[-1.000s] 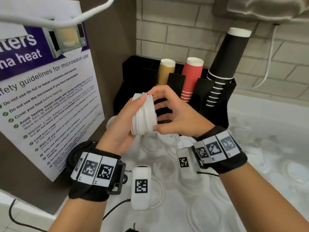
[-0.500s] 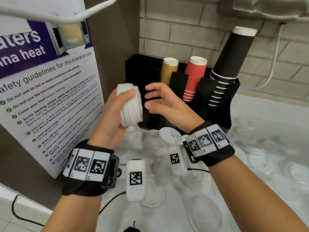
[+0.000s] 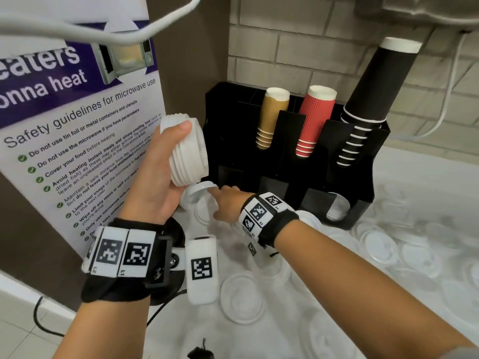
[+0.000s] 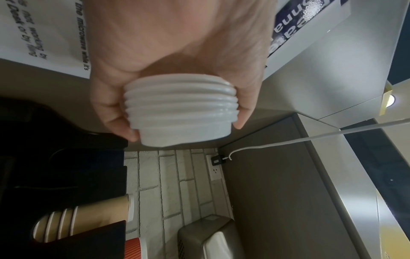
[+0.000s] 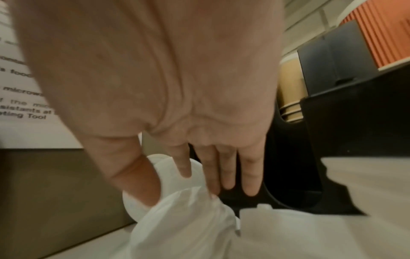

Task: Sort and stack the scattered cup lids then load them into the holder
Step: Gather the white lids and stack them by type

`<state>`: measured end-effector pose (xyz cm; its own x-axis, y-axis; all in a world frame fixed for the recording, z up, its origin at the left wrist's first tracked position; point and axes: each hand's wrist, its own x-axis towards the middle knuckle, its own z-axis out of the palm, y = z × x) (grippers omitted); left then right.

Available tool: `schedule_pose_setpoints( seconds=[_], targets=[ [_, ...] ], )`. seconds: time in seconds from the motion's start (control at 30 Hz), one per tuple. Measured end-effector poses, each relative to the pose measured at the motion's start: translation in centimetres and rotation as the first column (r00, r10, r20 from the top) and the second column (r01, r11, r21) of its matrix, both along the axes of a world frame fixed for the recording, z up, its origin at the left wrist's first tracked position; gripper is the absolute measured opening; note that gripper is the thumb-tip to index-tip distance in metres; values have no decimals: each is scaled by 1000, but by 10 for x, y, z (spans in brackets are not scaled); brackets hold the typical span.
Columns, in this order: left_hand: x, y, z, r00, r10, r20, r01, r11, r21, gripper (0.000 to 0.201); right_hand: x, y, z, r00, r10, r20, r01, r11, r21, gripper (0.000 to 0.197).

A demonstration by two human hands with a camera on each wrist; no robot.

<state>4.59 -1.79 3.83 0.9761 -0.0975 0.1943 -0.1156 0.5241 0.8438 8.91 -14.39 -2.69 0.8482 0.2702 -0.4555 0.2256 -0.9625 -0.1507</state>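
Note:
My left hand [image 3: 181, 156] grips a stack of several white cup lids [image 3: 193, 151], held on its side in the air just left of the black holder [image 3: 285, 156]. In the left wrist view the thumb and fingers of that hand [image 4: 184, 129] wrap the ribbed stack [image 4: 182, 112]. Below it, my right hand [image 3: 220, 195] is down at the counter, thumb and index finger pinching a single white lid [image 3: 198, 193] that sits tilted. The right wrist view shows that pinch [image 5: 168, 185] on the lid [image 5: 177, 206], with the other fingers straight.
The holder carries brown cups [image 3: 272, 112], red cups [image 3: 316, 117] and black cups [image 3: 375, 81]; its lower right slot holds white lids [image 3: 337, 208]. Clear lids [image 3: 243, 299] lie scattered over the white counter [image 3: 414, 182]. A microwave poster [image 3: 77, 141] stands close on the left.
My right hand let go of the stack and dropped to the counter, onto a single white lid. My left hand carried the stack up and to the left.

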Motion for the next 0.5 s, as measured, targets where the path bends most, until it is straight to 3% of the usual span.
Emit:
schedule_pose_setpoints(
  seconds=[0.17, 0.23, 0.4, 0.5],
  targets=[
    [0, 2, 1, 1000, 12, -4, -12, 1000, 5, 30, 10, -5, 1, 1000, -11, 12, 9, 989, 148, 50],
    [0, 2, 0, 1000, 4, 2, -4, 1000, 7, 29, 17, -8, -1, 999, 6, 47, -12, 992, 127, 49],
    [0, -1, -1, 1000, -18, 6, 18, 999, 32, 22, 25, -7, -19, 993, 109, 44, -107, 993, -48, 84],
    [1, -2, -1, 1000, -16, -3, 16, 999, 28, 23, 31, -2, -28, 991, 122, 58, -118, 990, -72, 88]
  ],
)
